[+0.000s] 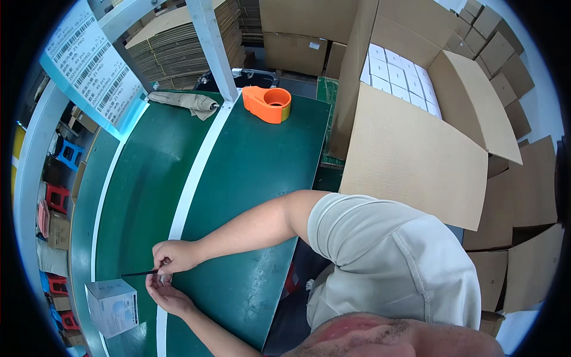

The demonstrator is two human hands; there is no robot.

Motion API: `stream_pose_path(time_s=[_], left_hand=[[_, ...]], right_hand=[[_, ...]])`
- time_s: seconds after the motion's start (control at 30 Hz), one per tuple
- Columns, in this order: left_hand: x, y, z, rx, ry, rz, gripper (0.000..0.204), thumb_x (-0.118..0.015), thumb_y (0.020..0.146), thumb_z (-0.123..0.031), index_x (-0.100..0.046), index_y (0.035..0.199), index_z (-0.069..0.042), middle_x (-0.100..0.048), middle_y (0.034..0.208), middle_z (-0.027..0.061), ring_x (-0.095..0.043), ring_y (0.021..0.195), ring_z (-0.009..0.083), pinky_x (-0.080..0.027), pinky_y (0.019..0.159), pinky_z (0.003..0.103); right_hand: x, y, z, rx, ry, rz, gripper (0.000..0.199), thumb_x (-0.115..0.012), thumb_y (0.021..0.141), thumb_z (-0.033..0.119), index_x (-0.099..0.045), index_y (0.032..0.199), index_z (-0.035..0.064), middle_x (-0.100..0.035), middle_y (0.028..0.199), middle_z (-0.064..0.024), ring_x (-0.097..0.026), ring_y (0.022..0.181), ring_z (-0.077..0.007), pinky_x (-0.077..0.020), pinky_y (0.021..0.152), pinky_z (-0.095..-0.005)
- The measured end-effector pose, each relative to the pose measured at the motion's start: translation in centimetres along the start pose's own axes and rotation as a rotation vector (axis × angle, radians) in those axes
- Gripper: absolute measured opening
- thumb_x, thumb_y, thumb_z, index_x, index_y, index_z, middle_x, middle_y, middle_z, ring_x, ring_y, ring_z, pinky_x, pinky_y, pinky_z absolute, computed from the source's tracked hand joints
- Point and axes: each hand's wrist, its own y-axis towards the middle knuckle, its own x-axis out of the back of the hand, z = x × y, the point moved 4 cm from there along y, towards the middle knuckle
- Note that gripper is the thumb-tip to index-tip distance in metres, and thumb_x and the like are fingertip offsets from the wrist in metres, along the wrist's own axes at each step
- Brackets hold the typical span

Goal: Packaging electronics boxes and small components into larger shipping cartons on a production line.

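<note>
A thin black strip (138,273) juts from between my two hands above the green belt, seen nearly edge-on, so its kind is unclear. My right hand (177,256) is closed, pinching the strip's inner end with thumb and fingers. Just below, my left hand (168,296) has its palm turned up and its fingers curled against the same end. The fingertips of both hands meet there and partly hide it. Beside my left hand, a small white printed carton (114,309) stands on the belt, apart from the fingers.
An orange tape dispenser (267,105) and a folded cloth (185,102) lie at the far end of the green table (262,160). An open cardboard box (416,154) at right holds several white cartons (401,80). Label sheets (95,71) hang by a white post (213,50).
</note>
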Motion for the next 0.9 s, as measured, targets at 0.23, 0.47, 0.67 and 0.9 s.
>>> stream_pose_path(time_s=[0.23, 0.47, 0.67, 0.9], left_hand=[[-0.4, -0.9, -0.9, -0.003, 0.049, -0.008, 0.050, -0.035, 0.110, -0.040, -0.057, 0.131, -0.001, -0.061, 0.127, 0.0138, -0.059, 0.115, 0.0221, -0.049, 0.090, 0.036], [-2.1, -0.3, 0.0, -0.005, 0.078, -0.155, 0.053, -0.045, 0.106, -0.047, -0.061, 0.126, -0.001, -0.066, 0.123, 0.0131, -0.064, 0.114, 0.0250, -0.049, 0.097, 0.038], [-2.1, -0.5, -1.8, -0.047, 0.050, -0.166, 0.044, -0.048, 0.107, -0.039, -0.065, 0.119, 0.000, -0.068, 0.116, 0.0119, -0.065, 0.101, 0.0192, -0.050, 0.082, 0.032], [-0.8, -1.2, -2.3, -0.125, 0.169, -0.262, 0.034, -0.052, 0.106, -0.031, -0.068, 0.109, -0.001, -0.070, 0.106, 0.0080, -0.064, 0.093, 0.0149, -0.049, 0.077, 0.029]], right_hand=[[0.2, -0.2, 2.7, -0.360, 0.373, 0.083, 0.020, -0.065, 0.095, 0.005, -0.066, 0.112, -0.0048, -0.071, 0.084, -0.0126, -0.076, 0.085, -0.0185, -0.0557, 0.069, -0.0308], [0.3, -0.3, 0.7, -0.253, 0.544, 0.063, 0.032, -0.050, 0.100, -0.003, -0.062, 0.130, -0.0029, -0.071, 0.113, -0.0111, -0.069, 0.104, -0.0194, -0.0558, 0.092, -0.0338], [0.0, -0.2, 1.5, -0.302, 0.311, 0.126, 0.025, -0.055, 0.102, -0.001, -0.069, 0.122, -0.0017, -0.070, 0.109, -0.0074, -0.066, 0.093, -0.0139, -0.0539, 0.085, -0.0281], [0.1, 1.1, 4.8, 0.175, -0.095, 0.017, 0.020, -0.065, 0.097, 0.000, -0.071, 0.115, 0.0023, -0.069, 0.105, -0.0086, -0.065, 0.094, -0.0177, -0.0518, 0.078, -0.0280]])
